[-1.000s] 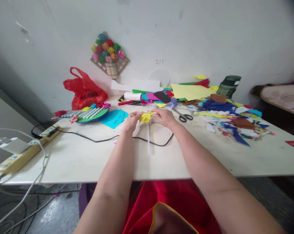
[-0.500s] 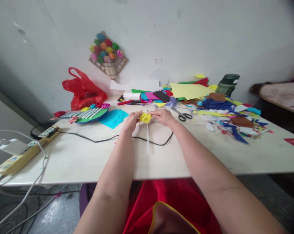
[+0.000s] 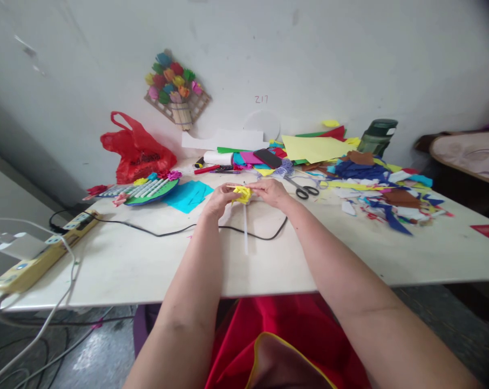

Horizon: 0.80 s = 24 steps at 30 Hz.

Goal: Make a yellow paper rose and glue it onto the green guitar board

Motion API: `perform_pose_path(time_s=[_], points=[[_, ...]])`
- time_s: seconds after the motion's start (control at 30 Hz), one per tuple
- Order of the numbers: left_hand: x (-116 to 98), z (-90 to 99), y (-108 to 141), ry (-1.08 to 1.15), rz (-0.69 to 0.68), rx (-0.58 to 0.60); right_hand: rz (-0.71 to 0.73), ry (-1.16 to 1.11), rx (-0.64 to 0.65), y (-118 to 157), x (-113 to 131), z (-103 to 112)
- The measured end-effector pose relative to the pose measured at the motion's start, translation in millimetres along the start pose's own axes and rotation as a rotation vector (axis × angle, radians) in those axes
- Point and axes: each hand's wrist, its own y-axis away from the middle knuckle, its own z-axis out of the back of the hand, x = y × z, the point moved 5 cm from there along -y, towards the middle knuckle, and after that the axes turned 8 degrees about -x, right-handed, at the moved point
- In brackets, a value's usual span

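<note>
Between my two hands, over the middle of the table, is a yellow paper flower (image 3: 242, 194) with folded petals. My left hand (image 3: 219, 200) pinches its left side with closed fingers. My right hand (image 3: 272, 192) is closed at its right side, fingertips against the petals. A thin white strip (image 3: 245, 229) hangs below the flower, pointing toward me; how it joins the flower cannot be made out. A black cable (image 3: 175, 231) runs across the table beneath my hands. Just right of my right hand lie black-handled scissors (image 3: 303, 190).
Cut felt or paper scraps (image 3: 390, 194) pile up on the right, near a green bottle (image 3: 377, 138). At left are a red plastic bag (image 3: 141, 154), a green decorated board (image 3: 157, 192), blue sheets (image 3: 189, 196) and a power strip (image 3: 46, 254). A phone (image 3: 267, 158) lies behind my hands.
My left fingers have shifted slightly up and over the flower's top edge, and the flower is tilted a little. Both hands stay at the same place; the whole view moved slightly.
</note>
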Motion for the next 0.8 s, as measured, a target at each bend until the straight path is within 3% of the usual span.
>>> perform_pose_path(time_s=[0.3, 0.53, 0.8], points=[[0.2, 1.7, -0.1, -0.049, -0.014, -0.050, -0.019, 0.010, 0.014, 0.2, 1.3, -0.8], [2.6, 1.9, -3.0, -0.056, -0.056, 0.032, -0.044, 0.011, 0.017, 1.2, 0.2, 0.6], [-0.3, 0.4, -1.0, -0.039, -0.069, 0.024, -0.039, -0.024, 0.007, 1.5, -0.3, 2.9]])
